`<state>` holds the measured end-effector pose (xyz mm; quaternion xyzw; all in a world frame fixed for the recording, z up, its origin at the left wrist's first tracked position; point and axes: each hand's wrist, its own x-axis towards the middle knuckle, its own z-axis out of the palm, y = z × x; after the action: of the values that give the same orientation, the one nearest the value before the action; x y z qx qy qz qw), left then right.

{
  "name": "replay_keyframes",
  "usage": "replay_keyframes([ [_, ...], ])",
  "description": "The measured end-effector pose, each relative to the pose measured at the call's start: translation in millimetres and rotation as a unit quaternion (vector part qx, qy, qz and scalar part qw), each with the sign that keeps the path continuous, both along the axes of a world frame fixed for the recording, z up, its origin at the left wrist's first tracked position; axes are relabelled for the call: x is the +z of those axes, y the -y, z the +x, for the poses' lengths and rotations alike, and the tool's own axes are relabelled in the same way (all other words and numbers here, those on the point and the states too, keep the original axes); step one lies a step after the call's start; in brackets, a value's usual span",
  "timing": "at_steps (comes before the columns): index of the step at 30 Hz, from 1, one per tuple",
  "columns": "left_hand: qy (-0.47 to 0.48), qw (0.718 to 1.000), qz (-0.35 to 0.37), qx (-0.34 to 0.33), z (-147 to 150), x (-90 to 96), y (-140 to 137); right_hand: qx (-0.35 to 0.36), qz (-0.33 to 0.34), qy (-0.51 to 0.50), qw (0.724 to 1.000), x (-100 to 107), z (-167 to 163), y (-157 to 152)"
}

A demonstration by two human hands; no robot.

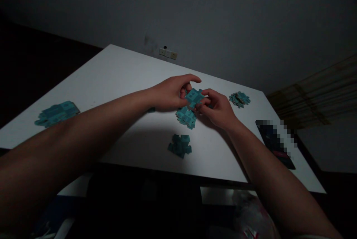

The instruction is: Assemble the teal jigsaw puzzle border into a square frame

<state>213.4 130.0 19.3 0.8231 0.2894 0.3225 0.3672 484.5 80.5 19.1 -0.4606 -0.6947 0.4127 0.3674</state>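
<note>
The white tabletop [134,70] before me carries, from my left to my right: a broad pile of teal jigsaw pieces [58,112]; a small teal piece [151,110], mostly hidden; a near cluster [181,145]; a central stack [186,118]; a far pile [240,99]; a dark flat object [268,136], partly pixelated.

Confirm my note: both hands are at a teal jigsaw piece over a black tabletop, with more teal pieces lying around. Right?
Not quite: the head view shows a white tabletop, not black. The left hand and right hand are at a teal jigsaw piece, with more teal pieces lying around.
</note>
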Motion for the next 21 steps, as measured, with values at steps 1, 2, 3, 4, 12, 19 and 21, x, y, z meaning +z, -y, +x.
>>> replay_keyframes([
  [1,0.005,1.000,-0.008,-0.002,0,0.2,0,0.009,-0.001,0.003,1.000,0,0,0],
  [2,0.009,1.000,-0.015,-0.004,1,0.3,0,0.017,-0.001,0.006,1.000,0,0,0],
  [3,0.012,1.000,-0.021,-0.004,1,0.4,0,0.024,-0.001,0.009,1.000,-1,1,-1],
  [4,0.016,1.000,-0.025,-0.002,2,0.5,-1,0.030,-0.004,0.012,0.999,-2,2,-2],
  [12,0.021,1.000,-0.004,0.019,4,3.5,-4,0.028,-0.006,-0.010,1.000,-10,9,-5],
  [19,-0.018,0.998,-0.014,0.053,1,8.1,1,-0.095,0.100,-0.013,0.990,-6,5,-9],
  [21,-0.062,0.996,0.004,0.063,0,8.1,1,-0.135,0.146,0.017,0.980,-7,8,-13],
])
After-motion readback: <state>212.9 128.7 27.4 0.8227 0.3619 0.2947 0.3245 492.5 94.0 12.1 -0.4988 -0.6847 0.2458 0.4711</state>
